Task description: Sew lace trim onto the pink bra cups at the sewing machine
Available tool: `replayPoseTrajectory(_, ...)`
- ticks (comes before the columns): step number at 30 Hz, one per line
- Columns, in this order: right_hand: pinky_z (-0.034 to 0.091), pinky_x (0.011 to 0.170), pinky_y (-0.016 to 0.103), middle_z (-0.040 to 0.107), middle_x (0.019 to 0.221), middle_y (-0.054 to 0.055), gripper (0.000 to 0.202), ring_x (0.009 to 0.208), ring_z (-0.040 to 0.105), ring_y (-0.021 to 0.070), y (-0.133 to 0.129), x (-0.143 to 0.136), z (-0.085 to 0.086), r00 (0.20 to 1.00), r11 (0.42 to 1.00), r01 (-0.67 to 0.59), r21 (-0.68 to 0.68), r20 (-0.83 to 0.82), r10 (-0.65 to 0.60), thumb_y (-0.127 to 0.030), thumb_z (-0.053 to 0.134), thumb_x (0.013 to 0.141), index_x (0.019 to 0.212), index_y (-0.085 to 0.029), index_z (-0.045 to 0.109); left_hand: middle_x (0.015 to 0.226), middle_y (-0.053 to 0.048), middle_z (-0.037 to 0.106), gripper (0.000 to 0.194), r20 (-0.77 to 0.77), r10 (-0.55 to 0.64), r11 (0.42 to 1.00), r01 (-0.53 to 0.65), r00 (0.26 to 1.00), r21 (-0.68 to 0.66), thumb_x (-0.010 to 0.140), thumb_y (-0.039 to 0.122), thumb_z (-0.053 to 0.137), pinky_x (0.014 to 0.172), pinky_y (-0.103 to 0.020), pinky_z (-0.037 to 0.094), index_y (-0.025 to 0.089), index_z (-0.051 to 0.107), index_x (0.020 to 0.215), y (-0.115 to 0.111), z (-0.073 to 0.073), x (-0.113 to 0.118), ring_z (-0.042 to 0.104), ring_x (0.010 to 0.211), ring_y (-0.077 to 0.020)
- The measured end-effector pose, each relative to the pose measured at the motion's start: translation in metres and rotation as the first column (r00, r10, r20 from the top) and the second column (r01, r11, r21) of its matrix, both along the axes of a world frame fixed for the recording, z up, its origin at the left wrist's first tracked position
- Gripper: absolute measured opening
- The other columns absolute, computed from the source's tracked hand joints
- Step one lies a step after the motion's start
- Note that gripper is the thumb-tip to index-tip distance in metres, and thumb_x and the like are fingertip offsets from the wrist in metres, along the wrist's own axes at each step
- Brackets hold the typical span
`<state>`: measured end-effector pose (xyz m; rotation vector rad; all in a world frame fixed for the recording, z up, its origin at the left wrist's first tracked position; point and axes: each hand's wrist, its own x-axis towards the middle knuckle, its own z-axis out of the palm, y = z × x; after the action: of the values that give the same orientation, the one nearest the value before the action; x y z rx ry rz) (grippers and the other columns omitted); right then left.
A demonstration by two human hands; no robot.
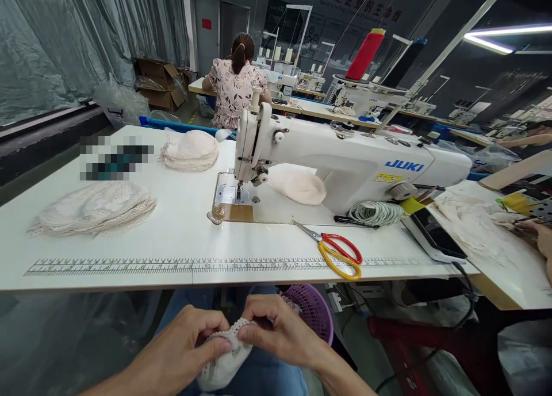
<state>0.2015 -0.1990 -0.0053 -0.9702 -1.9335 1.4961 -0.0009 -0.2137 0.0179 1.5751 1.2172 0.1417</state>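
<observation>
Above my lap, below the table's front edge, I hold a small off-white lace-edged fabric piece (226, 366) between both hands. My left hand (190, 341) pinches its left side, thumb on top. Opposite it, my right hand (278, 333) grips the lace edge between thumb and bent fingers. On the table beyond stands a white sewing machine (297, 137), with a cream oval fabric piece (302, 187) lying under its arm. A stack of lace-edged pieces (95, 209) rests at the left, and a stack of round cream pieces (192, 150) sits farther back.
Scissors (334, 249) with red and yellow handles lie near the front edge, over a printed ruler (172, 266). Coiled cord (375, 213) and a phone-like device (435, 235) are at the right. A purple basket (319, 312) stands below. A co-worker (237, 80) sits ahead; another person's hand (541, 235) shows at right.
</observation>
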Motion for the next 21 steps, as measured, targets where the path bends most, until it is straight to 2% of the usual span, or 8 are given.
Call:
replayPoseTrajectory(4, 0.026, 0.050, 0.021, 0.046, 0.064, -0.002, 0.036, 0.056, 0.039, 0.0082, -0.002, -0.001, -0.003, 1.000, 1.000, -0.009, -0.009, -0.016, 0.009, -0.048, 0.064, 0.081, 0.071, -0.013, 0.064, 0.056, 0.006, 0.033, 0.027, 0.053, -0.002, 1.000, 0.003, 0.999, -0.009, 0.083, 0.036, 0.050, 0.053, -0.024, 0.020, 0.018, 0.052, 0.064, -0.001, -0.011, -0.004, 0.033, 0.057, -0.0122)
replayPoseTrajectory(8, 0.027, 0.049, 0.020, 0.048, 0.062, -0.002, 0.034, 0.055, 0.040, 0.0079, -0.004, -0.004, -0.007, 0.999, 1.000, -0.015, -0.013, -0.039, 0.015, -0.045, 0.067, 0.079, 0.069, -0.012, 0.065, 0.056, 0.007, 0.034, 0.028, 0.186, 0.031, 0.992, -0.008, 0.982, -0.124, 0.082, 0.038, 0.053, 0.053, -0.023, 0.021, 0.017, 0.053, 0.064, -0.004, -0.023, -0.009, 0.030, 0.056, -0.0114)
replayPoseTrajectory(11, 0.028, 0.049, 0.020, 0.048, 0.061, -0.003, 0.028, 0.055, 0.041, 0.0078, -0.005, -0.007, -0.009, 0.999, 0.999, -0.035, 0.013, -0.028, 0.036, -0.038, 0.066, 0.081, 0.071, -0.012, 0.065, 0.059, 0.007, 0.039, 0.025, 0.296, 0.113, 0.966, -0.034, 0.948, -0.257, 0.079, 0.040, 0.059, 0.053, -0.022, 0.022, 0.016, 0.060, 0.086, -0.006, -0.029, -0.009, 0.030, 0.057, -0.0111)
replayPoseTrajectory(13, 0.028, 0.051, 0.020, 0.049, 0.062, -0.003, 0.021, 0.056, 0.042, 0.0078, -0.007, -0.009, -0.009, 0.999, 0.998, -0.042, 0.046, 0.012, 0.041, -0.031, 0.065, 0.082, 0.072, -0.013, 0.065, 0.058, 0.008, 0.039, 0.041, 0.353, 0.174, 0.946, -0.057, 0.919, -0.319, 0.077, 0.041, 0.064, 0.053, -0.022, 0.021, 0.015, 0.057, 0.108, -0.008, -0.032, -0.006, 0.027, 0.057, -0.0105)
replayPoseTrajectory(14, 0.029, 0.051, 0.020, 0.049, 0.062, -0.003, 0.018, 0.056, 0.043, 0.0078, -0.008, -0.009, -0.008, 0.998, 0.997, -0.043, 0.063, 0.040, 0.040, -0.028, 0.065, 0.082, 0.072, -0.013, 0.065, 0.056, 0.009, 0.037, 0.046, 0.368, 0.190, 0.941, -0.062, 0.910, -0.332, 0.077, 0.042, 0.065, 0.051, -0.022, 0.020, 0.014, 0.056, 0.113, -0.008, -0.033, -0.005, 0.025, 0.055, -0.0100)
replayPoseTrajectory(17, 0.030, 0.054, 0.019, 0.049, 0.062, -0.005, 0.008, 0.057, 0.045, 0.0078, -0.011, -0.007, -0.005, 0.992, 0.997, -0.029, 0.076, 0.128, 0.019, -0.022, 0.068, 0.078, 0.077, -0.014, 0.066, 0.052, 0.009, 0.036, 0.044, 0.375, 0.186, 0.944, -0.059, 0.908, -0.325, 0.077, 0.044, 0.066, 0.048, -0.022, 0.018, 0.009, 0.063, 0.105, -0.009, -0.037, -0.002, 0.022, 0.052, -0.0085)
replayPoseTrajectory(21, 0.032, 0.051, 0.017, 0.050, 0.064, -0.005, 0.011, 0.055, 0.044, 0.0071, -0.014, 0.002, -0.005, 0.992, 0.999, -0.002, -0.046, 0.126, 0.008, -0.020, 0.070, 0.075, 0.084, -0.015, 0.066, 0.062, 0.000, 0.054, 0.039, 0.402, 0.224, 0.917, -0.052, 0.888, -0.395, 0.074, 0.048, 0.069, 0.054, -0.022, 0.028, 0.010, 0.072, 0.082, -0.008, -0.039, -0.005, 0.039, 0.057, -0.0108)
